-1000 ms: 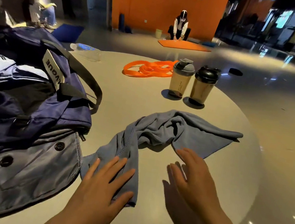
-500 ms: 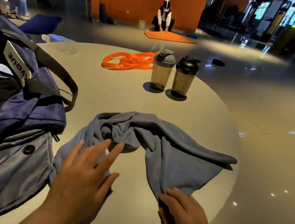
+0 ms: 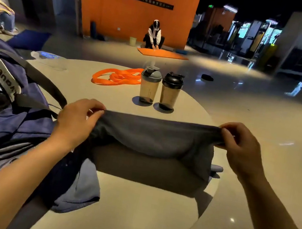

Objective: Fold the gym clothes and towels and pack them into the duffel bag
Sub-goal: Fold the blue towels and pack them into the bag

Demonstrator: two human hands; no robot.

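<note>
Head view: the grey towel [image 3: 154, 137], a moment ago lying crumpled on the worktop [image 3: 130, 207], now hangs stretched above it, left hand [image 3: 77, 120] and right hand [image 3: 240, 147] each pinching a top corner. Folding can begin; the duffel bag [image 3: 7, 110] waits open at the left.

Two shaker bottles [image 3: 149, 88] [image 3: 170, 92], one towel [image 3: 154, 135], one duffel bag [image 3: 7, 110].

a round pale bench [image 3: 130, 210] carries a navy duffel bag [image 3: 6, 114] at its left, a coiled orange band [image 3: 116, 77] at the far side, two shaker bottles [image 3: 149, 88] side by side just beside the band, and a blue-grey cloth [image 3: 81, 188] at the bag's near edge.
</note>
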